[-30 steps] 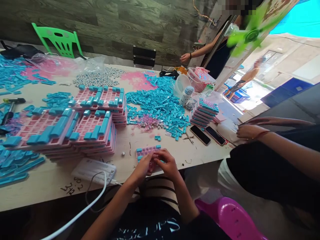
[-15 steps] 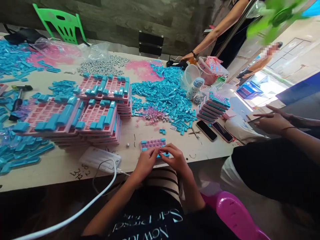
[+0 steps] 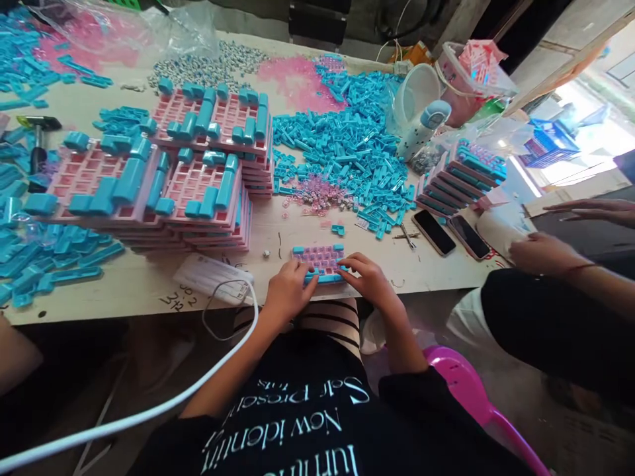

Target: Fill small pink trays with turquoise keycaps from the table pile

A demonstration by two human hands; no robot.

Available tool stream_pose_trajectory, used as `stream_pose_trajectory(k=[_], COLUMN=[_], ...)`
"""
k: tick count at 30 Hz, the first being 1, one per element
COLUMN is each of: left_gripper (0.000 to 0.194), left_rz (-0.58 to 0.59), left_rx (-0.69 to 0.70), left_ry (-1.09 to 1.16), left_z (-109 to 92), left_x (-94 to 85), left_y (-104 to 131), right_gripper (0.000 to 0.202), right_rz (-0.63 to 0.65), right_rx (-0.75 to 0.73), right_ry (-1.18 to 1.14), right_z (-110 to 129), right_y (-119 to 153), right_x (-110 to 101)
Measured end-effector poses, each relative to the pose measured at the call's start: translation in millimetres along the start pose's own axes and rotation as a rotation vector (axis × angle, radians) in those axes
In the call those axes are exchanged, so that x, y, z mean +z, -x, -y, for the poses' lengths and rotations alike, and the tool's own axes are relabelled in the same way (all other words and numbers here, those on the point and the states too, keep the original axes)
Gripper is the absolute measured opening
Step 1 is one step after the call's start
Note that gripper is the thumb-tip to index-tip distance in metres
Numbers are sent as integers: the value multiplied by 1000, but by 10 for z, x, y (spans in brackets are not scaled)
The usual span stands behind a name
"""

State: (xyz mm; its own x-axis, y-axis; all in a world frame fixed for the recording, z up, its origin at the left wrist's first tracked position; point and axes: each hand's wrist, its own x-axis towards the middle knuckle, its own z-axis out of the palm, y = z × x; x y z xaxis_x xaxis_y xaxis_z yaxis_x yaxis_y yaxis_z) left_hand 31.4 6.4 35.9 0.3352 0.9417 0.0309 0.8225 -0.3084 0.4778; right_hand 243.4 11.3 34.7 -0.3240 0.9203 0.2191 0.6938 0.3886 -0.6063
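Observation:
A small pink toy keyboard [image 3: 321, 256] with blue keys at its corners and along its near side lies close to the table's front edge. My left hand [image 3: 289, 289] is closed about its left end, the thumb along the near blue keys. At the other end my right hand [image 3: 370, 281] grips the right side, fingertips and thumb on the edge. Whether a small loose part is under the fingertips I cannot tell. Beyond the keyboard lie a single blue piece [image 3: 338, 229] and a small pile of clear pink keycaps [image 3: 317, 192].
Stacked pink keyboard frames [image 3: 198, 178] stand left, near a white power bank [image 3: 213, 277] with a cable. Blue parts [image 3: 347, 152] are heaped behind. Two phones [image 3: 434, 233], another stack [image 3: 461, 175] and a co-worker's hands [image 3: 546, 254] are right. A hammer [image 3: 38, 142] lies far left.
My hands have parted from the keyboard's middle, where the fingertips met, to its two ends. The view has tipped downward. The arm reaching over the far side is out of view.

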Motion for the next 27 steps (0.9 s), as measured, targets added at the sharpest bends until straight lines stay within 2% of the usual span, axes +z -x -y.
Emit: stream_pose_trajectory(k=[8,20,27], left_gripper=[34,39,37], left_rz=[-4,22,64], left_rx=[79,197,229], left_ry=[-87,-226,-373], left_z=[13,-2,-64], left_x=[108,192,193], left_y=[25,25,40], right_gripper=[17,20,20], right_rz=[96,147,274], right_rx=[-70,-150,-240], right_ry=[37,136,336], right_z=[-12,-2,133], right_y=[-106,-119,-162], right_x=[168,199,180])
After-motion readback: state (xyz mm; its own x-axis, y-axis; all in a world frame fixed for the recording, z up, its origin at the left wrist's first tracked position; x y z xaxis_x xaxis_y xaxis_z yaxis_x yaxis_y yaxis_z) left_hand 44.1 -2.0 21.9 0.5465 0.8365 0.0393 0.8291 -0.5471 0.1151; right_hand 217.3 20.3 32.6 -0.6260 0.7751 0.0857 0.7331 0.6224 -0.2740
